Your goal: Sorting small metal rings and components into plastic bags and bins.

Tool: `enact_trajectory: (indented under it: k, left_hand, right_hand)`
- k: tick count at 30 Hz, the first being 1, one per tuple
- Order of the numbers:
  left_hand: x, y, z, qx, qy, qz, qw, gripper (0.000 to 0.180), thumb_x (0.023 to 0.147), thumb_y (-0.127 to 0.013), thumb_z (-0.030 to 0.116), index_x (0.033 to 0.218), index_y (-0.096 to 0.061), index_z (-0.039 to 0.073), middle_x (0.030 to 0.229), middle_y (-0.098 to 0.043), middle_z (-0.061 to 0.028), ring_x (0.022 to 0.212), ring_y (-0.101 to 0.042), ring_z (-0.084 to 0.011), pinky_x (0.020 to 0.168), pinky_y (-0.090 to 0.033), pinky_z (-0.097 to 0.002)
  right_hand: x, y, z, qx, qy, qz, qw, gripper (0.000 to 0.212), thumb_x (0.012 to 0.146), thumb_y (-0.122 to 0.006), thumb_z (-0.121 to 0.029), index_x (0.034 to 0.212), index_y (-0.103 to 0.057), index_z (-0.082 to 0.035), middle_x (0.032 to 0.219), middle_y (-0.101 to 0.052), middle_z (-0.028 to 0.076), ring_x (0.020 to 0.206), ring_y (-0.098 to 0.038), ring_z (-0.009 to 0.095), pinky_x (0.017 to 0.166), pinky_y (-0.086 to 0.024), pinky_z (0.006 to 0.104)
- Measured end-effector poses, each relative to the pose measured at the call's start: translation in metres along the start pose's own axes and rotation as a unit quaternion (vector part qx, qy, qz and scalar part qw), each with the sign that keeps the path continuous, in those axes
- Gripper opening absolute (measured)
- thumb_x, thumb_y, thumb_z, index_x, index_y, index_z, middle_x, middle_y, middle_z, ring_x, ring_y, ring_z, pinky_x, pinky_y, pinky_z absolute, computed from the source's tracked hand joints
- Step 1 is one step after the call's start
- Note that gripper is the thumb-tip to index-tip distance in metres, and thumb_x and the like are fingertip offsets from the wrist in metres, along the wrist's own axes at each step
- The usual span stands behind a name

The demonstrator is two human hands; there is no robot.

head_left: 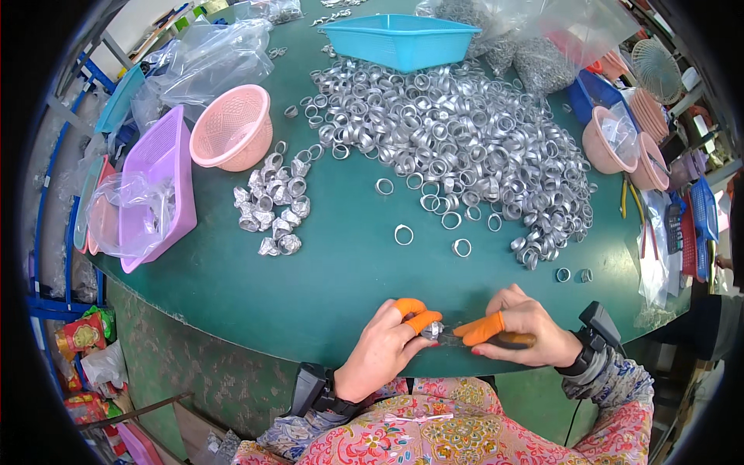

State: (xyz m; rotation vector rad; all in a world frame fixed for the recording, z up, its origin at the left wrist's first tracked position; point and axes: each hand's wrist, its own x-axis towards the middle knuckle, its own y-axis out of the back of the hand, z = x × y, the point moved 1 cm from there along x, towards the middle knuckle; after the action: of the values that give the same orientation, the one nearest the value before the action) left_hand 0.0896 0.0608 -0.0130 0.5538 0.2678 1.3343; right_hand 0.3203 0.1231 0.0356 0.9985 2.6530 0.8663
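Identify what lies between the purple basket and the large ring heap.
The head view shows a round pink basket, a smaller cluster of silvery pieces and a few loose rings between the purple basket and the ring heap.

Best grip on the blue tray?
Probably the left end of the blue tray's rim, coming from the left: its walls flare outward to a lip there, while rings crowd the near side and bags the right end.

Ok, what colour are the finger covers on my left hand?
Orange: both finger covers on your left hand show plainly in the head view.
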Motion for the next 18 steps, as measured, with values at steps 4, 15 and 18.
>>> enact_trajectory:
  k: [4, 15, 18]
  left_hand:
    - [0.000, 0.003, -0.001, -0.012, 0.013, -0.018, 1.000, 0.038, 0.073, -0.076, 0.009, 0.110, -0.068, 0.010, 0.106, -0.058, -0.0091, 0.094, -0.057, -0.0277, 0.079, -0.049, -0.0361]
    - [0.003, 0.001, 0.001, -0.014, 0.014, 0.001, 1.000, 0.039, 0.072, -0.073, 0.001, 0.110, -0.068, 0.010, 0.106, -0.058, -0.0091, 0.094, -0.057, -0.0275, 0.078, -0.050, -0.0356]
    - [0.002, -0.001, -0.001, -0.011, 0.019, -0.001, 1.000, 0.039, 0.072, -0.073, 0.002, 0.110, -0.068, 0.010, 0.106, -0.058, -0.0092, 0.094, -0.057, -0.0275, 0.078, -0.050, -0.0355]
  right_hand:
    - [-0.007, -0.010, -0.007, -0.190, 0.158, 0.019, 0.969, 0.024, 0.074, -0.078, -0.017, 0.097, -0.070, -0.021, 0.104, -0.068, -0.007, 0.081, -0.051, 0.012, 0.067, -0.033, 0.0298]
    - [-0.020, -0.026, -0.007, -0.347, 0.215, 0.074, 0.910, 0.012, 0.078, -0.072, -0.020, 0.088, -0.065, -0.022, 0.113, -0.068, -0.009, 0.085, -0.051, 0.008, 0.069, -0.031, 0.0261]
    - [-0.018, -0.023, -0.006, -0.343, 0.232, 0.065, 0.908, 0.013, 0.077, -0.073, -0.019, 0.087, -0.065, -0.022, 0.113, -0.068, -0.009, 0.084, -0.051, 0.008, 0.069, -0.031, 0.0261]
